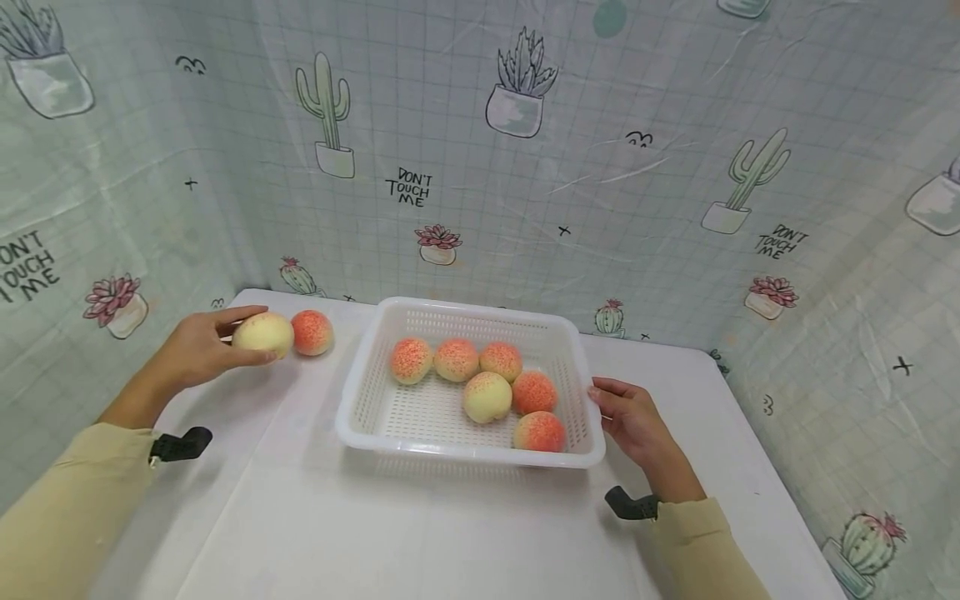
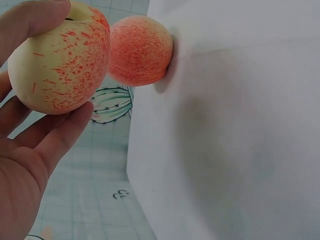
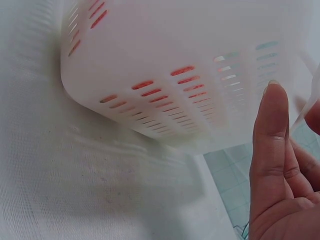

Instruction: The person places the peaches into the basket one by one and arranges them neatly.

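My left hand (image 1: 206, 346) holds a pale yellow peach (image 1: 264, 333) between thumb and fingers, at the left of the white table. The left wrist view shows red speckles on this peach (image 2: 62, 65). Just to its right is a redder peach (image 1: 312, 332) on the tabletop. A white perforated plastic basket (image 1: 468, 452) stands in the middle, with several peaches inside, among them a yellowish one (image 1: 487, 397). At the basket's right rim, my right hand (image 1: 633, 421) grips the edge; the right wrist view shows the thumb (image 3: 271, 130) along the outer wall.
Behind the white table (image 1: 390, 533) hangs a cloth (image 1: 465, 158) printed with cacti and potted plants, which also runs along both sides. The table's right edge slants toward the front right.
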Available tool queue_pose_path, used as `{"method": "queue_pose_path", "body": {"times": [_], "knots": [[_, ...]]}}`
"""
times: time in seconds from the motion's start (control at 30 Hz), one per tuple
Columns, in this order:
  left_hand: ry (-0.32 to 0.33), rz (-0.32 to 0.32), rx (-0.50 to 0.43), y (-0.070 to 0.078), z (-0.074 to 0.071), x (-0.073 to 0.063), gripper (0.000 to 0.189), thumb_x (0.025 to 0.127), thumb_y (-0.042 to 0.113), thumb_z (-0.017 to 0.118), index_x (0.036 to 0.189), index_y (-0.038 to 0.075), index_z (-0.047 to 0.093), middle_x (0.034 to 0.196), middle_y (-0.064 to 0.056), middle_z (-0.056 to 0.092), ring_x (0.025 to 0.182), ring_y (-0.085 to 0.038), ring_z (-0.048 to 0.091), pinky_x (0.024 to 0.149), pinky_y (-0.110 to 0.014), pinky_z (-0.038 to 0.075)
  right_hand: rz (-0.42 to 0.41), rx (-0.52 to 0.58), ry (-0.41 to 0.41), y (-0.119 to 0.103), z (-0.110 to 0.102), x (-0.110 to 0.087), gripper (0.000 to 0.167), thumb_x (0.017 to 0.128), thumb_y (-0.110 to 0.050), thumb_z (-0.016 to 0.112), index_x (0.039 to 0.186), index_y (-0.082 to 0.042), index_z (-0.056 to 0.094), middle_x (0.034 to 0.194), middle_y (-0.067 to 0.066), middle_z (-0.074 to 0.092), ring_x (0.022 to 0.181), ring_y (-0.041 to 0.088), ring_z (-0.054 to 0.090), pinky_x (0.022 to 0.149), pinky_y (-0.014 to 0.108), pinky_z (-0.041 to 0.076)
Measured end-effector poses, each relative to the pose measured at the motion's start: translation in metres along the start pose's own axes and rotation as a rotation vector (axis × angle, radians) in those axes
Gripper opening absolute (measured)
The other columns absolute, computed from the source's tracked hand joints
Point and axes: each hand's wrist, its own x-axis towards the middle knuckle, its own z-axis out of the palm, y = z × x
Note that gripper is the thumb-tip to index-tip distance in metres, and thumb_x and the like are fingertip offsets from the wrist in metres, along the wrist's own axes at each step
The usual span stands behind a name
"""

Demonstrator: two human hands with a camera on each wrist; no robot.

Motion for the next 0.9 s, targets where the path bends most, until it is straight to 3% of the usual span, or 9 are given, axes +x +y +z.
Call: {"method": "queue_pose_path", "body": {"times": [0.17, 0.33, 0.6, 0.67, 0.73, 0.8, 0.9], "knots": [[-0.007, 0.013, 0.007, 0.014, -0.001, -0.004, 0.101, 0.077, 0.057, 0.088, 0.156, 0.010, 0.047, 0.150, -0.033, 0.049, 0.129, -0.050, 0.054, 0.080, -0.036, 0.055, -0.007, -0.001, -0.005, -0.001, -0.001, 0.000, 0.024, 0.095, -0.023, 0.078, 0.118, -0.021, 0.075, 0.108, -0.013, 0.076, 0.101, 0.011, 0.076, 0.092, 0.030, 0.063], [-0.014, 0.065, -0.006, 0.026, -0.003, -0.009, 0.099, 0.077, 0.054, 0.089, 0.155, 0.010, 0.048, 0.149, -0.032, 0.051, 0.130, -0.052, 0.055, 0.085, -0.045, 0.061, -0.011, -0.007, -0.015, -0.001, -0.001, 0.000, 0.025, 0.096, -0.022, 0.077, 0.121, -0.018, 0.074, 0.108, -0.012, 0.076, 0.101, 0.011, 0.076, 0.092, 0.029, 0.063], [-0.040, 0.142, -0.037, 0.047, -0.007, -0.013, 0.092, 0.077, 0.046, 0.092, 0.154, 0.013, 0.052, 0.148, -0.024, 0.054, 0.125, -0.046, 0.061, 0.074, -0.020, 0.056, -0.017, -0.013, -0.015, 0.000, -0.001, -0.001, 0.028, 0.096, -0.024, 0.077, 0.122, -0.018, 0.074, 0.109, -0.012, 0.076, 0.101, 0.012, 0.075, 0.092, 0.029, 0.063], [-0.042, 0.165, -0.043, 0.052, -0.008, -0.015, 0.089, 0.077, 0.042, 0.093, 0.152, 0.014, 0.054, 0.147, -0.022, 0.056, 0.121, -0.037, 0.065, 0.074, -0.020, 0.057, -0.028, -0.016, -0.029, 0.000, -0.002, -0.001, 0.025, 0.098, -0.021, 0.075, 0.122, -0.016, 0.074, 0.108, -0.012, 0.076, 0.100, 0.011, 0.075, 0.090, 0.028, 0.063], [-0.044, 0.193, -0.049, 0.057, -0.008, -0.016, 0.086, 0.076, 0.039, 0.094, 0.150, 0.014, 0.057, 0.145, -0.019, 0.058, 0.115, -0.020, 0.068, 0.074, -0.019, 0.057, -0.039, -0.014, -0.041, 0.000, -0.002, -0.001, 0.024, 0.099, -0.019, 0.073, 0.122, -0.015, 0.074, 0.107, -0.011, 0.076, 0.099, 0.011, 0.075, 0.088, 0.027, 0.064], [-0.049, 0.219, -0.061, 0.061, -0.007, -0.017, 0.084, 0.076, 0.035, 0.095, 0.148, 0.014, 0.059, 0.145, -0.017, 0.060, 0.107, -0.001, 0.065, 0.076, -0.019, 0.058, -0.049, -0.016, -0.058, 0.000, -0.002, -0.001, 0.022, 0.100, -0.017, 0.070, 0.122, -0.014, 0.073, 0.107, -0.011, 0.076, 0.098, 0.010, 0.074, 0.087, 0.026, 0.063], [-0.067, 0.243, -0.071, 0.067, -0.006, -0.016, 0.083, 0.075, 0.034, 0.095, 0.148, 0.014, 0.059, 0.146, -0.015, 0.060, 0.102, 0.012, 0.059, 0.079, -0.018, 0.058, -0.051, -0.017, -0.056, 0.000, -0.002, -0.001, 0.022, 0.101, -0.017, 0.070, 0.122, -0.014, 0.073, 0.106, -0.011, 0.076, 0.097, 0.010, 0.074, 0.086, 0.026, 0.063]]}}
